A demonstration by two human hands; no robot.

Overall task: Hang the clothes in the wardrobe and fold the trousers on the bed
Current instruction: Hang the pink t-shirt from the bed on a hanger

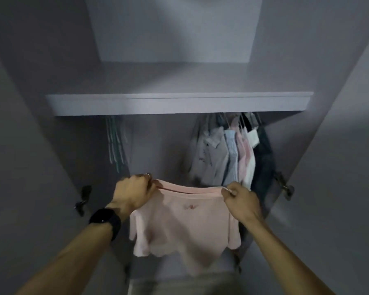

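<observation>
Between hands: pink T-shirt (pixel 185 226), left hand (pixel 134 193) and right hand (pixel 240 201) each gripping shoulder, unhung. Beyond right hand: hung garments (pixel 228 152). Trousers unseen.

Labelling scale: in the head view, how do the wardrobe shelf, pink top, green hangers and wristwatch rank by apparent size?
1. wardrobe shelf
2. pink top, nearer the camera
3. green hangers and wristwatch: similar extent, watch nearer, so unranked

Hung clothes (pixel 232 150) right, hangers (pixel 115 143) left, under shelf (pixel 179 103)
</observation>
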